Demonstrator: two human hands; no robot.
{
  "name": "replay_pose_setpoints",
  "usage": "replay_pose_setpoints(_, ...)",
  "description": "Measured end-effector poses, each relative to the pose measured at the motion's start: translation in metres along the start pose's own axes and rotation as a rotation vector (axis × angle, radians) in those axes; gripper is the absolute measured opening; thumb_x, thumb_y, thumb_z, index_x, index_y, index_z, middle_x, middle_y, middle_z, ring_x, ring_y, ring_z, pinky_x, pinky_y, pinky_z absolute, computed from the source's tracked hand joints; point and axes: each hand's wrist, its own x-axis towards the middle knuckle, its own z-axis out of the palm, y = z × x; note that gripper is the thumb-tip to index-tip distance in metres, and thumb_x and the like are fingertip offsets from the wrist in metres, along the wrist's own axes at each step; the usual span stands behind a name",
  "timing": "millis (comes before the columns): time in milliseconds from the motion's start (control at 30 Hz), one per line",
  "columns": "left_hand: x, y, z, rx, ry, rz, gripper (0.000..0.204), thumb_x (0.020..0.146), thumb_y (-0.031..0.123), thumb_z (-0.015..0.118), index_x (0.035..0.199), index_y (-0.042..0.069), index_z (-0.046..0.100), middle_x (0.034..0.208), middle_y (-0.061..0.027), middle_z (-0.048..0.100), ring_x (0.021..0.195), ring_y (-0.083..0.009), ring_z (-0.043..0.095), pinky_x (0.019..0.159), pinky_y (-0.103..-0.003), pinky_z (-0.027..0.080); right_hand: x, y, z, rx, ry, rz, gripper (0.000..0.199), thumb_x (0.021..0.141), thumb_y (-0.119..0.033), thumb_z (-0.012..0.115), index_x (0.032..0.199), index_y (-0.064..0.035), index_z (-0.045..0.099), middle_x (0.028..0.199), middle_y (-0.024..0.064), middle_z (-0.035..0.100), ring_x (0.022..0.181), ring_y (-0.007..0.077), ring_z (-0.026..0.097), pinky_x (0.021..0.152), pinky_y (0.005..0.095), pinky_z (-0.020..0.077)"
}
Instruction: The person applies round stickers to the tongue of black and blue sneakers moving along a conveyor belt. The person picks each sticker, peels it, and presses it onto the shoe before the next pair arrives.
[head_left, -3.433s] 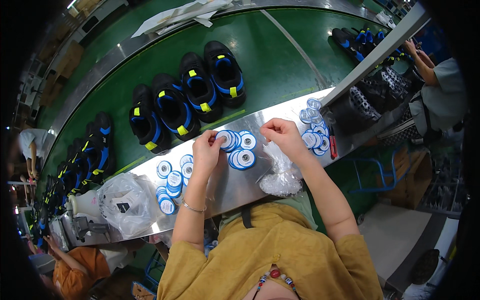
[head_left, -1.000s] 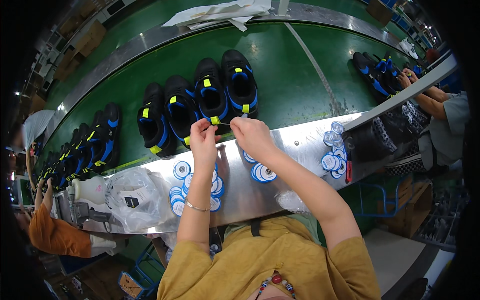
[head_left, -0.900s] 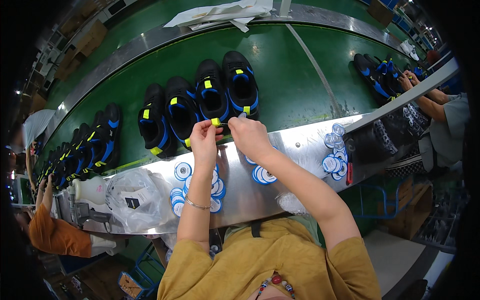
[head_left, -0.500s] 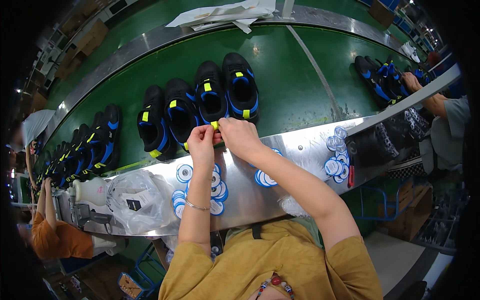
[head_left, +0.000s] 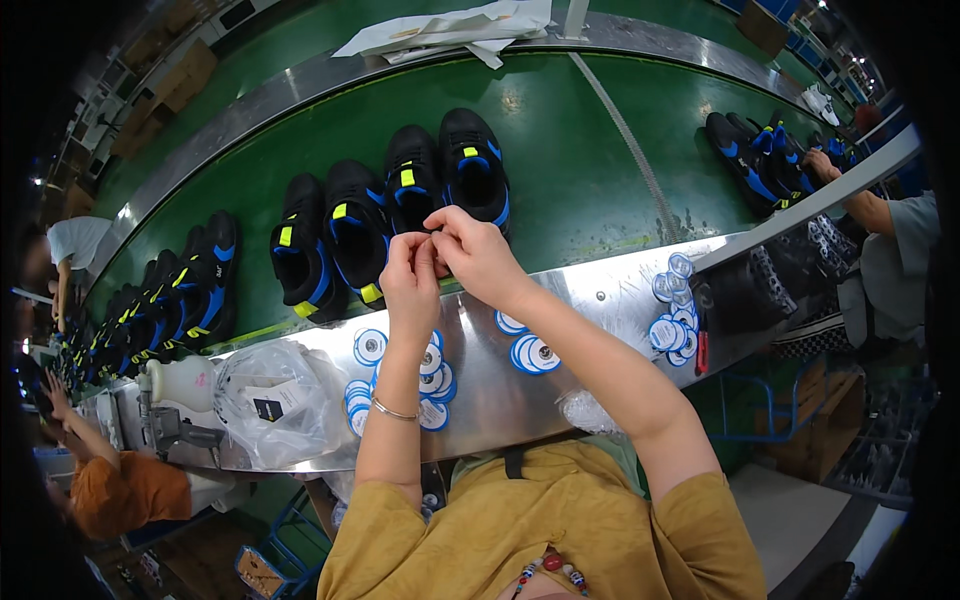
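While the two hands are meeting over the near edge of the green conveyor belt point(head_left: 600, 140), the left hand point(head_left: 410, 285) and the right hand point(head_left: 478, 255) are each pinching narrowly, fingertips together, on something small at the heel of a black shoe point(head_left: 412, 192) with blue trim and a yellow tab. What sits inside that grip is covered by the fingers; it may be a tag string or a lace end, I cannot tell which. The shoe is looking light and soft-sided, likely easiest to steady by its heel collar. Round blue-and-white tags point(head_left: 530, 353) are lying loose on the steel bench point(head_left: 610, 295) below, thin and probably slippery to pick up flat. A crumpled clear bag point(head_left: 275, 400) is hiding its contents.
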Motion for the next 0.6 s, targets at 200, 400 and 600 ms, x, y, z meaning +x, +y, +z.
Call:
replay_pose_setpoints(200, 0.002, -0.001, -0.004, -0.085, 0.070, -0.062, 0.006, 0.097, 0.004, 0.052, 0.092, 0.001, 0.055, 0.074, -0.0034, 0.059, 0.057, -0.0060, 0.051, 0.052, -0.019, 0.042, 0.001, -0.006, -0.012, 0.405, -0.001, 0.346, 0.014, 0.090, -0.008, 0.058, 0.101, -0.0008, 0.058, 0.076, 0.0014, 0.061, 0.058, 0.0038, 0.049, 0.048, 0.0191, 0.0383)
replay_pose_setpoints(400, 0.001, -0.002, -0.008, -0.040, 0.050, -0.053, 0.006, 0.097, 0.006, 0.052, 0.093, 0.002, 0.054, 0.074, -0.0021, 0.059, 0.059, -0.0046, 0.050, 0.053, -0.018, 0.041, 0.010, 0.003, 0.000, 0.418, -0.071, 0.297, 0.020, 0.089, -0.010, 0.063, 0.104, 0.0035, 0.064, 0.089, 0.0053, 0.067, 0.085, 0.0100, 0.062, 0.074, 0.0236, 0.0491)
replay_pose_setpoints(600, -0.001, 0.001, -0.014, 0.002, 0.141, -0.086, 0.007, 0.097, 0.009, 0.054, 0.095, 0.003, 0.058, 0.074, 0.0000, 0.058, 0.059, -0.0042, 0.049, 0.053, -0.017, 0.039, 0.013, 0.010, 0.007, 0.401, -0.091, 0.297, 0.014, 0.088, -0.009, 0.065, 0.096, 0.0016, 0.067, 0.089, 0.0035, 0.066, 0.083, 0.0083, 0.060, 0.074, 0.0229, 0.0480)
